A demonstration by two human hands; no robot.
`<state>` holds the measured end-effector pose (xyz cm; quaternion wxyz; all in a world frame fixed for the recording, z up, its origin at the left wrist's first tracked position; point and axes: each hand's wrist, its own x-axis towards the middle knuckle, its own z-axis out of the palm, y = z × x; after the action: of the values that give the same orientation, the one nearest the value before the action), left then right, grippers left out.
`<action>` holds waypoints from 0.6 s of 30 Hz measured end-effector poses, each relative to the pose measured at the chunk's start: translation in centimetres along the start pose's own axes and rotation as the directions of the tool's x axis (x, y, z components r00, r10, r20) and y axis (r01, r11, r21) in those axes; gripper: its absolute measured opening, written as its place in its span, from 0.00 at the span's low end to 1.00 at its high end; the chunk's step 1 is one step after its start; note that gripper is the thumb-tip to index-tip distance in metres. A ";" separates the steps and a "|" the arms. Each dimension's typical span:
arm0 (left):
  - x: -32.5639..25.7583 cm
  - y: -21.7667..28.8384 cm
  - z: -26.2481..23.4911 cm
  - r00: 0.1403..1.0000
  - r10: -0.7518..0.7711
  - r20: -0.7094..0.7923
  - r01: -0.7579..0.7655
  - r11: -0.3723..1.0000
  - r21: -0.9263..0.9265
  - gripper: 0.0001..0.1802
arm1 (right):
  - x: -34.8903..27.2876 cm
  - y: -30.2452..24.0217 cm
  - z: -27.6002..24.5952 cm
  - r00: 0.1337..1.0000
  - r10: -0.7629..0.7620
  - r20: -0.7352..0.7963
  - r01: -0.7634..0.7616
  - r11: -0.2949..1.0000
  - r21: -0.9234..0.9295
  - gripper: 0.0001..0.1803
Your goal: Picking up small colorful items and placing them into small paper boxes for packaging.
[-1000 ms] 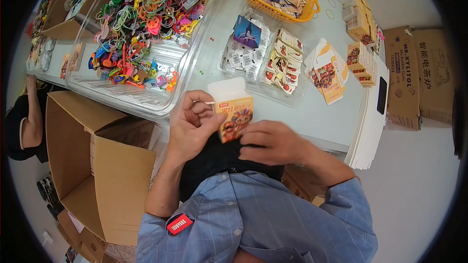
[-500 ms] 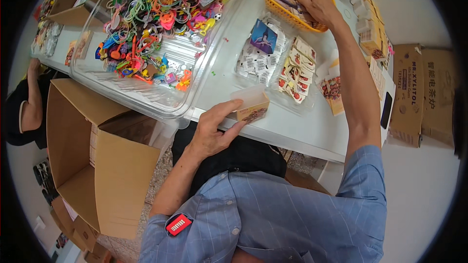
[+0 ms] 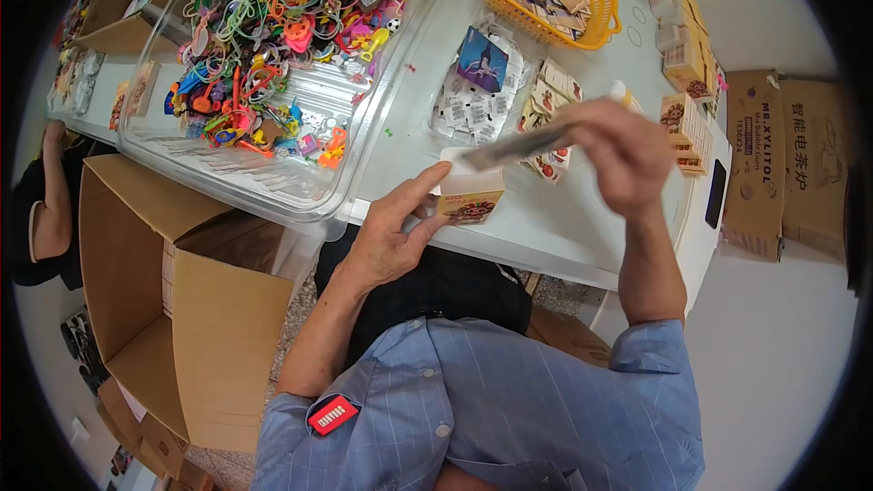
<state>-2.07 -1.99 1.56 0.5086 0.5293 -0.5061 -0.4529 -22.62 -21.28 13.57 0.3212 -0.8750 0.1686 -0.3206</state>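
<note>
Just now the right hand [image 3: 627, 156] has come back from the yellow basket [image 3: 518, 14] near the bench's far edge, and it pinches a flat card [image 3: 514, 147] aimed at the open top of the small box [image 3: 470, 203]; that brings both hands to work on the same box. The left hand [image 3: 397, 232] stays clamped around that box's left side, thumb across the lower front, and the two hands are apart, with the card between them. The box sits by the front edge of the bench [image 3: 582, 236], just right of the near right corner of the clear tub [image 3: 300, 209]. Motion blur makes it hard to say whether the right hand has one card or a few, or whether the tip is inside the box or just over it. Counted, there are two hands, one box in the left hand, one basket, one tub, one blue card [image 3: 482, 60] lying on the white sachets [image 3: 473, 114], one phone [image 3: 716, 193] by the bench's right edge, and two big cartons [image 3: 750, 164] beyond that edge; the toys [image 3: 273, 45] in the tub are too many and tangled to count.
</note>
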 end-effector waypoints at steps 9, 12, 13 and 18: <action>-0.2 -0.1 0.4 0.999 0.044 -0.019 -0.043 0.998 0.045 0.41 | 0.5 -0.2 1.3 0.946 -0.201 0.254 0.251 0.950 -0.184 0.19; -0.2 -0.3 0.8 0.997 0.071 -0.015 -0.069 0.995 0.069 0.40 | 0.8 -0.9 2.3 0.907 -0.176 0.383 0.297 0.912 -0.283 0.19; -0.2 -0.4 0.9 0.995 0.097 -0.022 -0.094 0.992 0.087 0.39 | 0.8 -1.1 3.0 0.883 -0.147 0.446 0.310 0.895 -0.320 0.19; 0.3 -0.3 1.1 0.993 0.111 -0.045 -0.108 0.991 0.075 0.39 | -1.9 0.1 3.1 0.989 0.118 0.092 -0.101 0.979 -0.179 0.14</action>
<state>-3.14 -2.34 1.19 0.5253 0.5298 -0.5378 -0.3925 -21.96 -18.96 10.83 0.2691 -0.9043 0.2272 -0.2414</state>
